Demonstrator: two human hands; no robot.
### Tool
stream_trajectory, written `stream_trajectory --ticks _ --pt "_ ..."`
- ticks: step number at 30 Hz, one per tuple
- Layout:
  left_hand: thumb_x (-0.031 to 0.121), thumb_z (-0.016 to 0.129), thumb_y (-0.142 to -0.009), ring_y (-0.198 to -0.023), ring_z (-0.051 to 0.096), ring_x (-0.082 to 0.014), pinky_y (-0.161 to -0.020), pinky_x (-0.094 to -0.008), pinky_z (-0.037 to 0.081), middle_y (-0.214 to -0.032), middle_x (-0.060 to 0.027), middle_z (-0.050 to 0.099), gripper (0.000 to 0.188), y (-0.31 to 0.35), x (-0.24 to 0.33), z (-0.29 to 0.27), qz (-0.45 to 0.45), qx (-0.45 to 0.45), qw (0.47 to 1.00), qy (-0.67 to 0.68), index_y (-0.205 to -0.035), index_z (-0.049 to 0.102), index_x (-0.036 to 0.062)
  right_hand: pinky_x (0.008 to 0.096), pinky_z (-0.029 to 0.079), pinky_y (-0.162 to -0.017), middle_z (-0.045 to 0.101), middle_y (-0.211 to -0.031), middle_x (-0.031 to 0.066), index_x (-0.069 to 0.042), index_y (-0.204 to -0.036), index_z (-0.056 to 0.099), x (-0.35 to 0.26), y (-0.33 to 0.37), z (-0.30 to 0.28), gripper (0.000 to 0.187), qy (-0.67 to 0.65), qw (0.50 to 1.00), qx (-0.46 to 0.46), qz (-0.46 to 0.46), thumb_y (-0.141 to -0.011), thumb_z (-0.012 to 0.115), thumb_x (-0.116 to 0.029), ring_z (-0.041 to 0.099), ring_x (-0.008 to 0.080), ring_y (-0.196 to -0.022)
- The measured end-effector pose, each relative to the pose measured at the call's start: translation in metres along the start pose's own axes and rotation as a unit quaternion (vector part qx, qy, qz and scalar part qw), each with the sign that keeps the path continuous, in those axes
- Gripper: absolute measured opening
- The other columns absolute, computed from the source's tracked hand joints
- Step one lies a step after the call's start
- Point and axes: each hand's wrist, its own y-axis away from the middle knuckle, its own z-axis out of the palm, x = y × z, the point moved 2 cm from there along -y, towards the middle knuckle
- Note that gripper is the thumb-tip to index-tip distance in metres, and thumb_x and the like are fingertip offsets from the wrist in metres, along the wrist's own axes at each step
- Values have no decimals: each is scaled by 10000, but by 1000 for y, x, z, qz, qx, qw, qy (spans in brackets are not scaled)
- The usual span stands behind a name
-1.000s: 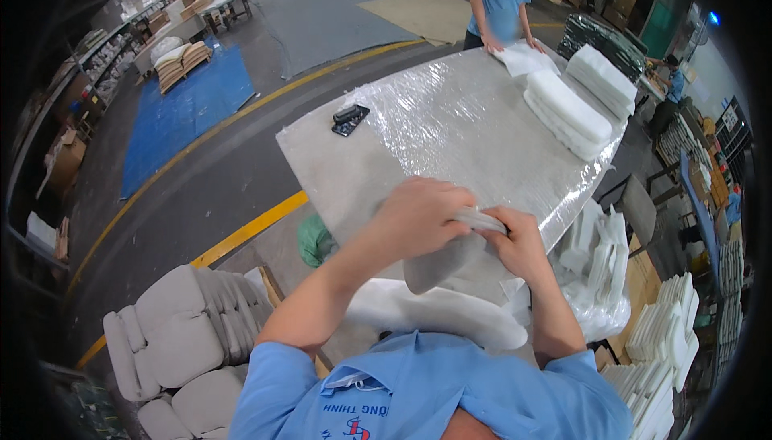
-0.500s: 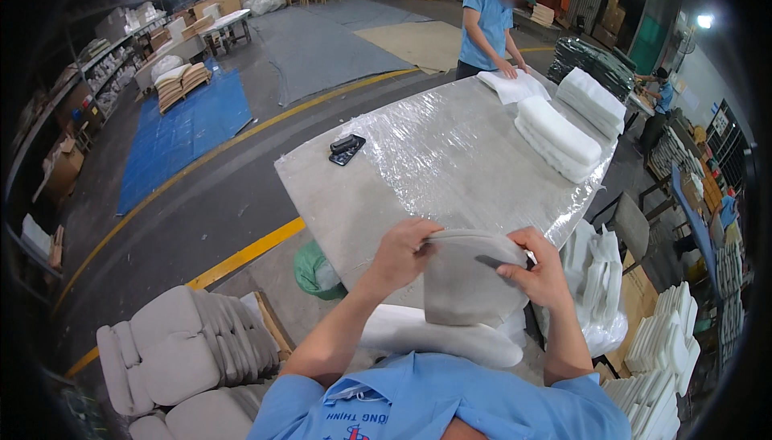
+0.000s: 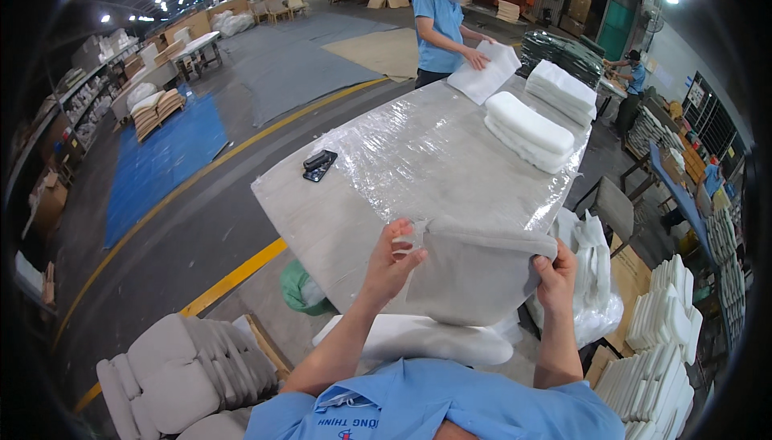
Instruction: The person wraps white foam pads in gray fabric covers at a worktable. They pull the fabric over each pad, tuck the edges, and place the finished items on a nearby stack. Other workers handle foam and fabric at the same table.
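A grey fabric cushion cover [image 3: 474, 271] stands spread between my hands, above the near edge of the table. Its padded upper edge runs across from hand to hand. My right hand [image 3: 556, 271] pinches the cover's right upper corner, thumb toward me. My left hand [image 3: 394, 261] is curled at the left upper corner, on a thin whitish, see-through piece [image 3: 414, 236]; whether it is part of the cover I cannot tell. Below the cover, close to my body, lies a white padding roll [image 3: 426, 339].
The film-covered table [image 3: 322, 215] bears a black phone [image 3: 322, 168] with a small black object, and white padding stacks [image 3: 527, 134]. Across it, a co-worker [image 3: 442, 30] handles a white sheet [image 3: 486, 71]. Grey cushions [image 3: 189, 359] are piled left, white pads [image 3: 655, 359] right.
The cover has been spread wider, its upper edge now straighter. My left hand has turned and opened somewhat; my right has shifted to the corner. The co-worker has raised the white sheet.
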Motion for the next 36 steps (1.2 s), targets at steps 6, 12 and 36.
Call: stream_trajectory --ticks 6,12,36 --pt "14 728 -949 -794 584 -49 -787 -243 522 -844 36 658 41 -7 14 5 75 20 990 -116 -977 701 27 244 438 -793 671 -977 -37 -9 -1107 717 -2 7 -7 236 5 1000 26 -4 -954 789 -173 571 73 -882" --pt "78 733 -965 -678 534 -27 -597 -231 445 -741 49 608 174 -20 8 9 -31 95 990 -98 -814 666 22 239 457 -781 667 -944 -38 2 -1107 701 4 2 7 258 121 985 88 82 -979 777 -209 566 60 -853" --pt "333 650 -1019 -1388 528 -306 -1195 -511 395 -1467 -155 571 568 44 35 34 -236 -228 787 522 -1473 502 27 271 454 -729 666 -882 15 -5 -1011 700 -104 4 0 214 341 935 -11 -98 -983 734 -214 599 114 -802"
